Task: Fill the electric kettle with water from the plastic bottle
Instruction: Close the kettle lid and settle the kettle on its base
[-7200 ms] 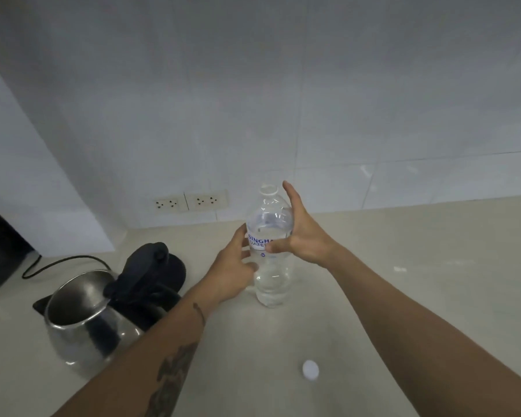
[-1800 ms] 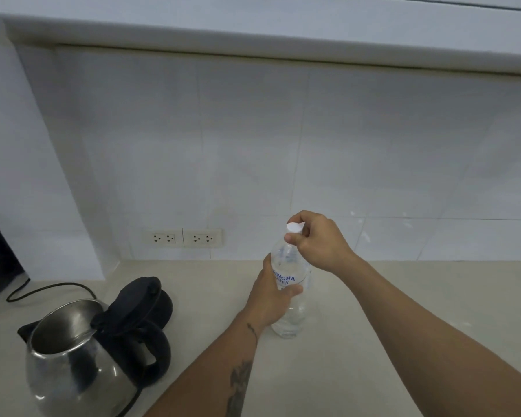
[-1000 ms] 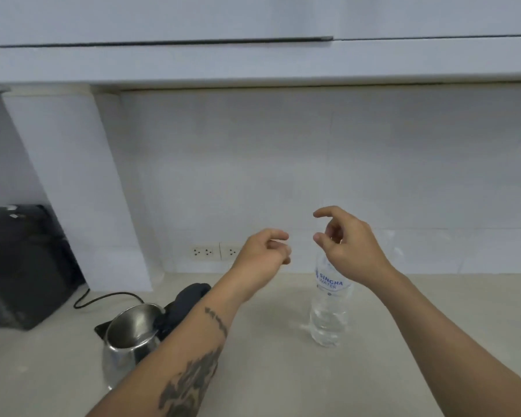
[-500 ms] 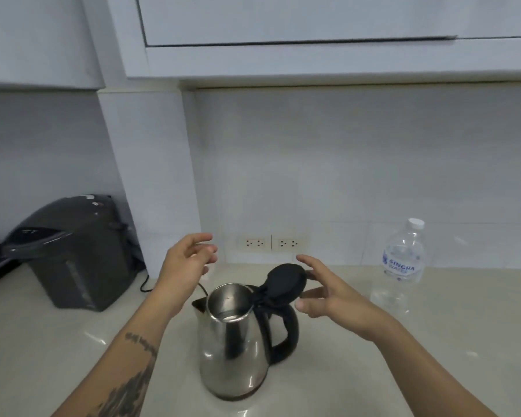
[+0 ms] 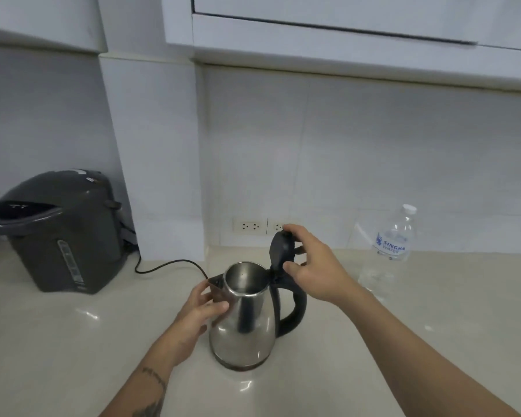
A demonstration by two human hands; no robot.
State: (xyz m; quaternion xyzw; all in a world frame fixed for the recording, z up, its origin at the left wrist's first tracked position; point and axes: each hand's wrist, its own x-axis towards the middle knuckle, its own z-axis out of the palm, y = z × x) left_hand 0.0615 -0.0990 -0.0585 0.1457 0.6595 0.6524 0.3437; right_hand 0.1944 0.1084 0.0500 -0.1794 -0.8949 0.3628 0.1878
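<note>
Head view. Electric kettle (image 5: 243, 320) upright on the pale counter (image 5: 433, 341), centre frame; steel body, black handle (image 5: 294, 308) on its right side, black lid (image 5: 282, 250) hinged up and standing near vertical, mouth open. Water level inside not readable. Left hand (image 5: 197, 311) against the kettle's left flank near the spout, fingers curved onto the steel, bracing rather than lifting. Right hand (image 5: 312, 266) at the lid: forefinger over its top edge, thumb at the hinge, a light pinch on the lid. Plastic bottle (image 5: 391, 245) upright to the right, near the wall, well apart from both hands; white cap on, contents clear and apparently low. Dark hot-water dispenser (image 5: 57, 233) at far left, black cord (image 5: 169, 264) running behind the kettle; wall sockets (image 5: 253, 226) behind.

Handling, as judgement. Kettle: rigid, smooth and slippery on the polished steel, so best lifted by the handle only; weight depends on fill, unknown. Lid: light, hinged, likely snaps shut under a push at the top edge. Bottle: thin-walled, light, crushes under a hard squeeze; take hold at mid-body around the label.
</note>
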